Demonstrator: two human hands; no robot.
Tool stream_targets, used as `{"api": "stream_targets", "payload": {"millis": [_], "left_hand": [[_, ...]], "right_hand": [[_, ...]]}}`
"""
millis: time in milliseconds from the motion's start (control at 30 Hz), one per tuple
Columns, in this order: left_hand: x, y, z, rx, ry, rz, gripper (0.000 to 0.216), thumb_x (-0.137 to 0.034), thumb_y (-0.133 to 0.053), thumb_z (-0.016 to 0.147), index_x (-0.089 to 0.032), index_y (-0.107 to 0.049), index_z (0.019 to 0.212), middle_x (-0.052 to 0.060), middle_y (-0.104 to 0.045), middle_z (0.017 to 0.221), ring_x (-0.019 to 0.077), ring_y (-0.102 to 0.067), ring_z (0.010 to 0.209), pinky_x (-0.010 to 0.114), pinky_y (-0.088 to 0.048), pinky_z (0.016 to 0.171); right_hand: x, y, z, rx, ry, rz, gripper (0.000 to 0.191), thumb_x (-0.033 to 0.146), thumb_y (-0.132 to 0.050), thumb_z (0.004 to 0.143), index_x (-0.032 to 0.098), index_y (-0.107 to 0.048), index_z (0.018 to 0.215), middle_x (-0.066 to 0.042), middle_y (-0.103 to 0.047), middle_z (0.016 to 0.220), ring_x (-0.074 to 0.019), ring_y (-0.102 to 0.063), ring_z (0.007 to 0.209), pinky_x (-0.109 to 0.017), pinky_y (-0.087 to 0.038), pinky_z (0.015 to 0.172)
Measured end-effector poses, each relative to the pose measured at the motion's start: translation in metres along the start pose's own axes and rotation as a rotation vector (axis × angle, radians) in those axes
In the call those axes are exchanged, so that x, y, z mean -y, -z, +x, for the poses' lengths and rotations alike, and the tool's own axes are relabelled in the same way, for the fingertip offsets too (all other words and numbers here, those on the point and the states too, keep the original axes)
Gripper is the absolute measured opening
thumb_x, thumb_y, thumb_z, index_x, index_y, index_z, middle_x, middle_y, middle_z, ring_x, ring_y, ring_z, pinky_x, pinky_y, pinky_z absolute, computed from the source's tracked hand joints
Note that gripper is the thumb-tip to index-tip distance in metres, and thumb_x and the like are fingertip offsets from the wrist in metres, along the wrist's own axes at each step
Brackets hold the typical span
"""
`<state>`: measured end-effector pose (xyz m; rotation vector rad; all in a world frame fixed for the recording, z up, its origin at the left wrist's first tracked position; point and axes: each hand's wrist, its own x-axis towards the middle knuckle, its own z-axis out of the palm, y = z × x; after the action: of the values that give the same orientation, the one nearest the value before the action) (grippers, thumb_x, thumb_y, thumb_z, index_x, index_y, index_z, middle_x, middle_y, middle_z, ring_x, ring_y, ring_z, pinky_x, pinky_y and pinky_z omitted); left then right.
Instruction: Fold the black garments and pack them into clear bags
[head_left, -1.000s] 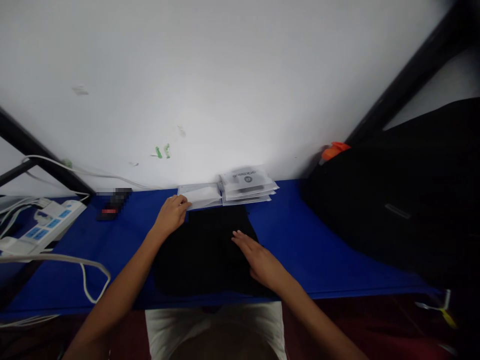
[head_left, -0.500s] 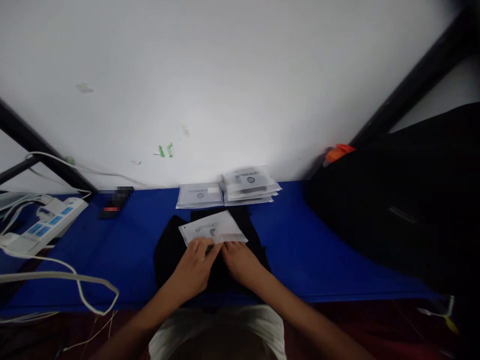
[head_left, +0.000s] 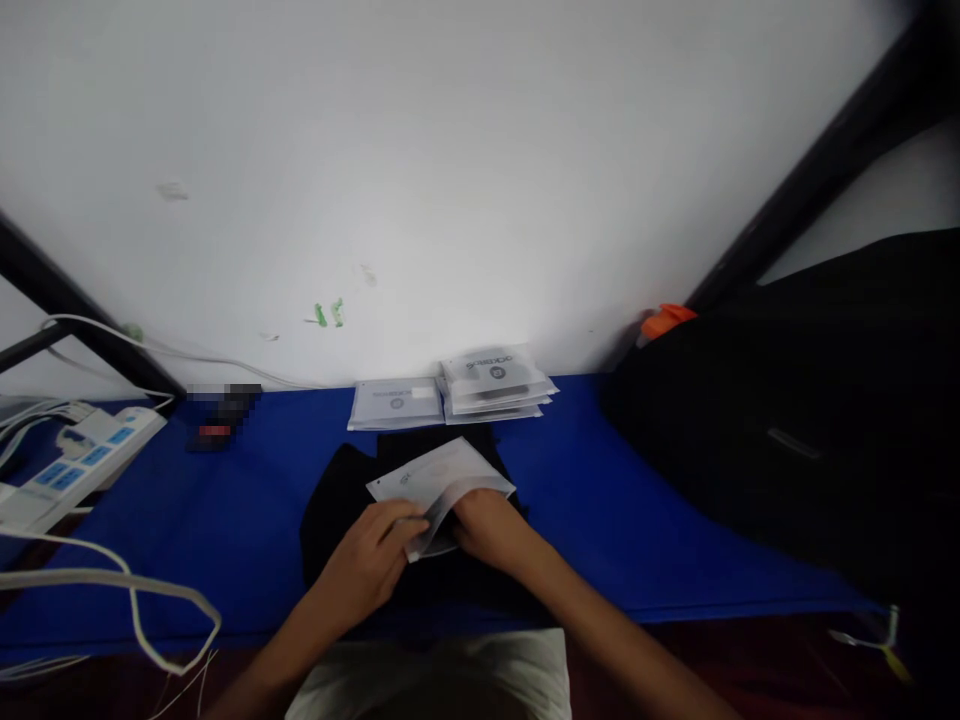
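Observation:
A frosted plastic zip bag with dark print lies tilted over folded black cloth, its mouth gaping towards me. My left hand pinches the bag's near-left edge between thumb and fingers. Into the opening reaches my right hand; its fingers are inside the bag and hidden. Whether they hold anything cannot be seen. Just beyond the cloth, a stack of similar printed bags rests against the wall, with another flat bag beside it on the left.
Blue fabric covers the surface. At left are a white power strip, looping white cables and a blurred-out dark object. A large black bulky item fills the right, with something orange behind it.
The bag's mouth has opened, and my right hand has gone inside it. My left hand has kept its pinch while pulling the near edge down. The view has shifted slightly.

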<state>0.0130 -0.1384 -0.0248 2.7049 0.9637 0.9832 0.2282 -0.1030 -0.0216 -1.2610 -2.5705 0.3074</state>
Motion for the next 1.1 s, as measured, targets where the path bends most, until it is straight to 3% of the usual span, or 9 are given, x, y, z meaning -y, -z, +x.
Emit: {"api": "stream_targets", "payload": {"millis": [167, 333, 500, 700, 767, 867, 967, 1033, 1100], "left_hand": [[-0.003, 0.013, 0.001, -0.258, 0.049, -0.108, 0.025, -0.005, -0.054, 0.089, -0.023, -0.063, 0.104, 0.005, -0.069, 0.092, 0.0189, -0.064, 0.091, 0.035, -0.055, 0.081], [-0.019, 0.006, 0.011, -0.366, 0.054, -0.152, 0.020, -0.002, -0.056, 0.088, -0.020, -0.064, 0.090, 0.004, -0.068, 0.085, 0.0160, -0.064, 0.083, 0.030, -0.056, 0.072], [-0.020, 0.013, 0.006, -0.463, 0.055, -0.141, 0.018, -0.003, -0.059, 0.088, -0.018, -0.067, 0.092, 0.003, -0.070, 0.084, 0.0150, -0.066, 0.080, 0.027, -0.056, 0.069], [-0.007, 0.039, -0.007, -0.587, 0.143, -0.129, 0.016, -0.004, -0.066, 0.083, -0.019, -0.070, 0.088, 0.002, -0.071, 0.081, 0.0163, -0.068, 0.079, 0.028, -0.056, 0.068], [-0.008, 0.038, -0.007, -0.552, 0.121, -0.242, 0.016, -0.005, -0.064, 0.085, -0.019, -0.069, 0.090, 0.003, -0.071, 0.082, 0.0173, -0.068, 0.080, 0.030, -0.057, 0.068], [-0.015, 0.030, -0.001, -0.463, 0.055, -0.385, 0.018, -0.005, -0.060, 0.087, -0.019, -0.068, 0.095, 0.004, -0.071, 0.087, 0.0182, -0.068, 0.083, 0.032, -0.058, 0.069], [-0.021, 0.025, 0.005, -0.401, -0.011, -0.396, 0.019, -0.006, -0.057, 0.090, -0.020, -0.067, 0.099, 0.004, -0.070, 0.088, 0.0178, -0.068, 0.085, 0.034, -0.058, 0.074], [-0.019, 0.024, 0.006, -0.424, 0.027, -0.279, 0.019, -0.010, -0.059, 0.091, -0.022, -0.067, 0.104, 0.004, -0.070, 0.094, 0.0189, -0.067, 0.092, 0.037, -0.057, 0.083], [-0.010, 0.022, 0.000, -0.439, 0.172, -0.105, 0.026, -0.020, -0.062, 0.090, -0.024, -0.063, 0.116, 0.006, -0.068, 0.110, 0.0219, -0.064, 0.106, 0.041, -0.054, 0.092]], "right_hand": [[0.016, 0.031, -0.011, -0.403, 0.340, 0.105, 0.039, 0.024, -0.055, 0.090, 0.014, -0.053, 0.128, -0.014, -0.065, 0.120, -0.0256, -0.057, 0.115, -0.045, -0.046, 0.102], [0.040, 0.025, -0.003, -0.581, 0.549, 0.040, 0.017, 0.015, -0.045, 0.097, 0.018, -0.062, 0.098, -0.005, -0.070, 0.088, -0.0170, -0.062, 0.091, -0.039, -0.046, 0.104], [0.014, 0.025, 0.001, -0.559, 0.573, 0.085, 0.023, 0.016, -0.038, 0.099, 0.019, -0.061, 0.093, -0.004, -0.070, 0.087, -0.0167, -0.063, 0.089, -0.041, -0.047, 0.104], [-0.049, 0.039, -0.015, -0.517, 0.330, 0.084, 0.020, 0.012, -0.043, 0.096, 0.020, -0.058, 0.107, -0.006, -0.069, 0.095, -0.0190, -0.064, 0.094, -0.047, -0.050, 0.100], [-0.045, 0.044, -0.019, -0.422, 0.277, 0.078, 0.023, 0.018, -0.051, 0.094, 0.019, -0.056, 0.116, -0.009, -0.069, 0.105, -0.0222, -0.063, 0.104, -0.048, -0.049, 0.101], [-0.019, 0.048, -0.019, -0.213, 0.284, 0.053, 0.050, 0.028, -0.064, 0.086, 0.016, -0.049, 0.133, -0.014, -0.061, 0.130, -0.0281, -0.054, 0.123, -0.049, -0.044, 0.105], [0.002, 0.048, -0.010, -0.018, 0.351, 0.046, 0.051, 0.013, -0.059, 0.081, 0.015, -0.052, 0.132, -0.012, -0.064, 0.127, -0.0244, -0.060, 0.115, -0.040, -0.049, 0.099], [0.000, 0.052, -0.004, -0.005, 0.348, 0.027, 0.053, 0.003, -0.051, 0.075, 0.015, -0.056, 0.127, -0.011, -0.069, 0.118, -0.0216, -0.065, 0.104, -0.034, -0.053, 0.090], [-0.016, 0.062, 0.005, -0.121, 0.305, -0.041, 0.057, 0.001, -0.048, 0.072, 0.016, -0.057, 0.126, -0.010, -0.069, 0.118, -0.0223, -0.065, 0.104, -0.034, -0.053, 0.087]]}}
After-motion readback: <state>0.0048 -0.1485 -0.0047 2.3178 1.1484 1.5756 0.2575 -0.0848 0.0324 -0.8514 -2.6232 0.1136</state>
